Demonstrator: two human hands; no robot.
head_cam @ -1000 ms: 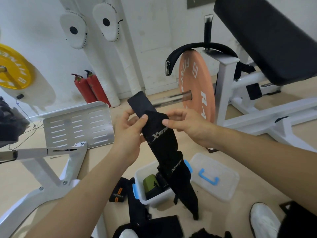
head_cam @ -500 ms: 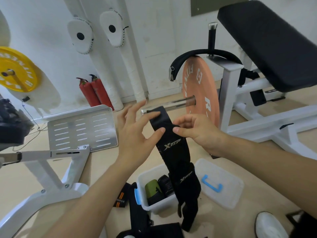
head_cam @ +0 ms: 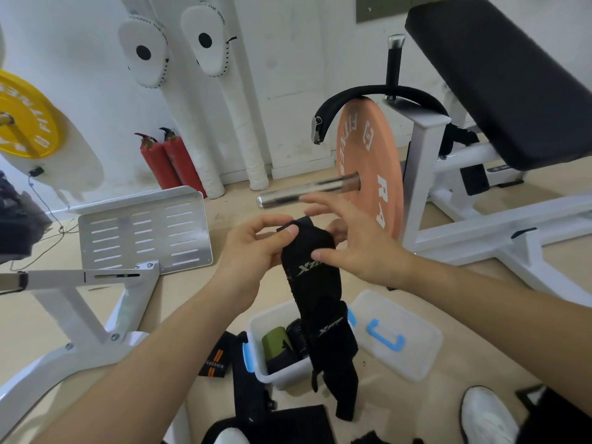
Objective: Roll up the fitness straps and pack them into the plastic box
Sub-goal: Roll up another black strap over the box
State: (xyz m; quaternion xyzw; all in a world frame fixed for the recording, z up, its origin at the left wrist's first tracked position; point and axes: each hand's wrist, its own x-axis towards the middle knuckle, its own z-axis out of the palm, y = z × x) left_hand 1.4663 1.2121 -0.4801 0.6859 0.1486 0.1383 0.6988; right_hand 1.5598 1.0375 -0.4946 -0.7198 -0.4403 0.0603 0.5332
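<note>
A long black fitness strap [head_cam: 320,296] with white lettering hangs in front of me, its top end folded over. My left hand [head_cam: 253,251] pinches that folded top between thumb and fingers. My right hand [head_cam: 352,245] has its fingers spread; its thumb presses on the strap's front just below the fold. The strap's lower end dangles over the open white plastic box [head_cam: 262,373] on the floor. Inside the box sit a rolled green strap [head_cam: 275,342] and a rolled dark one [head_cam: 296,338].
The box's clear lid [head_cam: 397,334] with a blue handle lies to its right. More black straps [head_cam: 253,392] and one with orange stripes [head_cam: 214,360] lie on the floor in front. White machine frames stand left and right; an orange weight plate [head_cam: 368,174] on a bar is behind.
The strap's top end has been folded down into a shorter, thicker roll. Both hands have dropped lower, and my right hand's fingers have spread open.
</note>
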